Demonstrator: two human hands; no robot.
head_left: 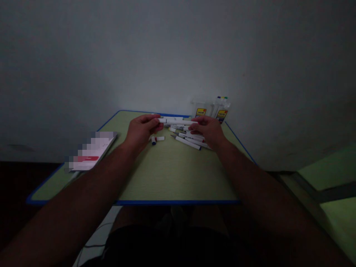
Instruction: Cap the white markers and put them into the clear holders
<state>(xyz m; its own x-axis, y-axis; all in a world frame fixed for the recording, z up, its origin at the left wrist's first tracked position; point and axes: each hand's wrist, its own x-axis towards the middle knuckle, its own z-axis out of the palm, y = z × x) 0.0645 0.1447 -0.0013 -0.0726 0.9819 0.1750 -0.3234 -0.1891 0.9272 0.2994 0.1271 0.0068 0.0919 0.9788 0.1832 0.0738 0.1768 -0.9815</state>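
A white marker pen [178, 121] is held level above the table between my two hands. My left hand [142, 128] pinches its left end, and my right hand [208, 129] pinches its right end. Beneath and beside my right hand lies a pile of white markers [187, 142], some with dark tips showing. Just right of my left hand, a loose cap with a dark blue end [153, 140] and a small white cap [160, 138] rest on the table. My fingers hide both ends of the held marker.
The light-green table [167, 178] has a blue edge and stands against a grey wall. Two clear marker cases [200, 110] with yellow labels stand at the back right, one with markers [221, 102] in it. A tablet-like flat device [93, 150] lies at the left.
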